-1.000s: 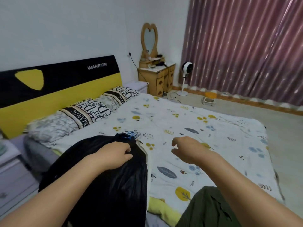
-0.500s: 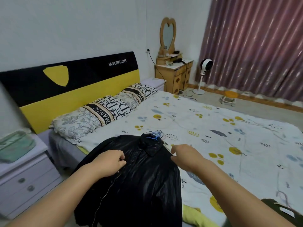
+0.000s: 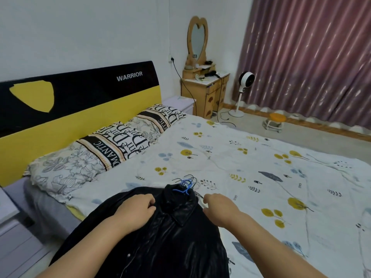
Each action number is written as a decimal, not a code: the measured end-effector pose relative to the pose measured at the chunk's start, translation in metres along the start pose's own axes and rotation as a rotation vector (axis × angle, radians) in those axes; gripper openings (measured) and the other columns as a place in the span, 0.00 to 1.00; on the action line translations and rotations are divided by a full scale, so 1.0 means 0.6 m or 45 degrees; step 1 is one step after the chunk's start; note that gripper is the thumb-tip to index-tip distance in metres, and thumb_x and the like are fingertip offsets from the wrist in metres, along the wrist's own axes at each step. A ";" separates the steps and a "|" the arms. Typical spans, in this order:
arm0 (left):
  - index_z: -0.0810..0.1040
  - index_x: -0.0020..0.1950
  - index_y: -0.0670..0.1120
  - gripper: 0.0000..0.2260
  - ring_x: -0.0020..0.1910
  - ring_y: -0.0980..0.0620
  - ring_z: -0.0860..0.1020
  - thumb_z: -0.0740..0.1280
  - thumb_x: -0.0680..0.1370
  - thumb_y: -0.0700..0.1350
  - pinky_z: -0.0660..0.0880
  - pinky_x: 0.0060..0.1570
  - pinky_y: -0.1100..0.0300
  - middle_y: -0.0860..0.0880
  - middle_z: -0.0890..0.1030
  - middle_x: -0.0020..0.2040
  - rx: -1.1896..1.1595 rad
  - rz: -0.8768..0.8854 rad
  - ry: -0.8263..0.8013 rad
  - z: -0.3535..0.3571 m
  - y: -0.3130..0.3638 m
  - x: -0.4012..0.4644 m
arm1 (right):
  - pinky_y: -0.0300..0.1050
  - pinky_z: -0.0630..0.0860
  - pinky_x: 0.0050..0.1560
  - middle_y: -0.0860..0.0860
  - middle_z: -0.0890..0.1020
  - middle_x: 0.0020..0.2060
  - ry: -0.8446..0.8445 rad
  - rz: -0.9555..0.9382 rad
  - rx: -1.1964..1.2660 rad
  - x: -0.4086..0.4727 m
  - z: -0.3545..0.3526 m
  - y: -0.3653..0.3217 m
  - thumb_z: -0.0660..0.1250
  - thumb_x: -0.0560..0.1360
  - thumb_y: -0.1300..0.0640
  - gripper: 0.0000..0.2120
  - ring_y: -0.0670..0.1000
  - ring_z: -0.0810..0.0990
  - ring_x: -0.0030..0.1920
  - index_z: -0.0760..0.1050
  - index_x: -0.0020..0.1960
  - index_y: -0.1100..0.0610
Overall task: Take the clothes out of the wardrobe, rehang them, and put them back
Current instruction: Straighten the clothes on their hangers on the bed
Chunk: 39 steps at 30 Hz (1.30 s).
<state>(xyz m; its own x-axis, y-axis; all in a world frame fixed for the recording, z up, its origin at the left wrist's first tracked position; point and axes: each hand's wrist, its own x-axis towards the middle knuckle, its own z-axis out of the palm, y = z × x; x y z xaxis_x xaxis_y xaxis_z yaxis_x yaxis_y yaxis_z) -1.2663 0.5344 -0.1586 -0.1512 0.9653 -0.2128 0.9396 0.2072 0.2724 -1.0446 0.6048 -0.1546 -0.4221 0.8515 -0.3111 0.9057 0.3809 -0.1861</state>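
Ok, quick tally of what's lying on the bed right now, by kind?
Pillows: 2 (near, far)
Black shiny garment: 1, both hands on it (left hand, right hand)
Bunch of hangers at its collar: 1, one blue, the rest dark; exact number unclear
Total: 4

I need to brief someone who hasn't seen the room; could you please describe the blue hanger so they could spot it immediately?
Start at the bed with its leaf-print sheet. On its near edge lies a shiny black garment. The blue hanger pokes out at that garment's collar, between the two hands, and is the only blue hook among the thin dark wire ones bunched there.
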 end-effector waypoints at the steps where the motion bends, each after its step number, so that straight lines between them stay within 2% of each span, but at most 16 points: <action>1: 0.73 0.61 0.51 0.12 0.54 0.54 0.75 0.58 0.80 0.50 0.70 0.49 0.62 0.53 0.77 0.56 -0.002 0.017 -0.007 0.001 -0.003 0.019 | 0.52 0.70 0.61 0.57 0.74 0.62 -0.012 0.013 0.000 0.017 0.002 0.001 0.56 0.79 0.56 0.16 0.59 0.73 0.62 0.68 0.65 0.59; 4: 0.73 0.60 0.51 0.11 0.53 0.54 0.75 0.58 0.80 0.50 0.69 0.48 0.63 0.53 0.76 0.56 0.000 0.070 -0.031 0.006 -0.017 0.083 | 0.51 0.71 0.60 0.58 0.74 0.62 -0.029 0.065 0.019 0.071 0.007 0.003 0.56 0.79 0.57 0.16 0.59 0.73 0.61 0.68 0.65 0.59; 9: 0.72 0.62 0.50 0.12 0.58 0.54 0.75 0.58 0.80 0.49 0.72 0.57 0.60 0.53 0.77 0.59 -0.016 0.133 -0.117 0.017 -0.058 0.193 | 0.50 0.70 0.59 0.57 0.72 0.62 -0.023 0.199 0.078 0.171 0.032 -0.002 0.56 0.79 0.55 0.17 0.59 0.72 0.62 0.66 0.67 0.58; 12: 0.73 0.58 0.50 0.10 0.58 0.52 0.75 0.58 0.80 0.49 0.72 0.57 0.58 0.51 0.77 0.59 0.002 0.190 -0.182 0.032 -0.092 0.261 | 0.49 0.70 0.59 0.57 0.71 0.63 -0.027 0.290 0.156 0.232 0.060 -0.012 0.56 0.79 0.54 0.18 0.58 0.71 0.63 0.65 0.67 0.57; 16: 0.72 0.62 0.47 0.13 0.60 0.50 0.73 0.58 0.79 0.48 0.72 0.57 0.58 0.49 0.75 0.62 0.018 0.248 -0.233 0.067 -0.129 0.344 | 0.50 0.70 0.60 0.57 0.68 0.65 -0.050 0.415 0.267 0.306 0.116 -0.020 0.57 0.79 0.52 0.19 0.58 0.69 0.64 0.63 0.68 0.57; 20: 0.69 0.66 0.49 0.15 0.63 0.48 0.70 0.59 0.79 0.47 0.70 0.60 0.55 0.49 0.72 0.65 0.048 0.317 -0.275 0.123 -0.162 0.422 | 0.50 0.70 0.60 0.56 0.68 0.65 -0.097 0.552 0.269 0.367 0.184 -0.021 0.57 0.79 0.48 0.22 0.58 0.68 0.64 0.60 0.70 0.56; 23: 0.61 0.72 0.50 0.21 0.68 0.48 0.65 0.57 0.80 0.48 0.66 0.65 0.53 0.49 0.66 0.70 0.106 0.331 -0.302 0.174 -0.185 0.468 | 0.51 0.68 0.63 0.56 0.64 0.69 -0.122 0.636 0.259 0.398 0.235 -0.014 0.56 0.79 0.45 0.28 0.58 0.66 0.68 0.54 0.74 0.55; 26: 0.55 0.75 0.49 0.24 0.72 0.49 0.59 0.56 0.80 0.51 0.62 0.69 0.53 0.50 0.59 0.74 0.184 0.319 -0.295 0.226 -0.210 0.504 | 0.55 0.60 0.70 0.56 0.53 0.75 -0.183 0.747 0.260 0.419 0.281 0.002 0.55 0.79 0.41 0.34 0.58 0.56 0.74 0.44 0.77 0.52; 27: 0.54 0.75 0.49 0.25 0.72 0.49 0.58 0.56 0.80 0.53 0.60 0.70 0.53 0.50 0.59 0.74 0.218 0.304 -0.301 0.242 -0.218 0.513 | 0.58 0.58 0.70 0.55 0.53 0.76 -0.207 0.784 0.256 0.423 0.294 0.007 0.54 0.78 0.39 0.36 0.58 0.55 0.75 0.41 0.77 0.52; 30: 0.56 0.74 0.48 0.24 0.72 0.50 0.60 0.54 0.80 0.56 0.57 0.70 0.52 0.49 0.62 0.73 0.324 0.265 -0.381 0.278 -0.239 0.530 | 0.61 0.58 0.69 0.54 0.60 0.74 -0.256 0.842 0.273 0.432 0.325 0.019 0.53 0.77 0.36 0.39 0.57 0.60 0.73 0.37 0.77 0.51; 35: 0.65 0.66 0.48 0.21 0.64 0.48 0.68 0.57 0.79 0.59 0.65 0.60 0.56 0.48 0.71 0.64 0.411 0.277 -0.348 0.288 -0.240 0.539 | 0.53 0.66 0.65 0.53 0.70 0.65 -0.072 0.822 0.188 0.425 0.337 0.012 0.57 0.75 0.36 0.36 0.56 0.68 0.66 0.49 0.74 0.54; 39: 0.68 0.67 0.50 0.21 0.62 0.48 0.72 0.61 0.77 0.58 0.67 0.58 0.55 0.48 0.75 0.62 0.339 0.292 -0.393 0.259 -0.240 0.530 | 0.48 0.69 0.57 0.51 0.73 0.60 -0.021 0.797 0.189 0.400 0.319 -0.001 0.60 0.74 0.35 0.27 0.54 0.71 0.62 0.61 0.63 0.53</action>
<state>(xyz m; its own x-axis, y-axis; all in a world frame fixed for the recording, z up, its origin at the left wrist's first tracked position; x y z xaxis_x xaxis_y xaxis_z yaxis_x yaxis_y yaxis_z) -1.4018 0.7868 -0.4113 0.1300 0.8808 -0.4552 0.9903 -0.0927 0.1034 -1.1540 0.7402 -0.4076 0.1831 0.8904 -0.4167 0.9661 -0.2414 -0.0914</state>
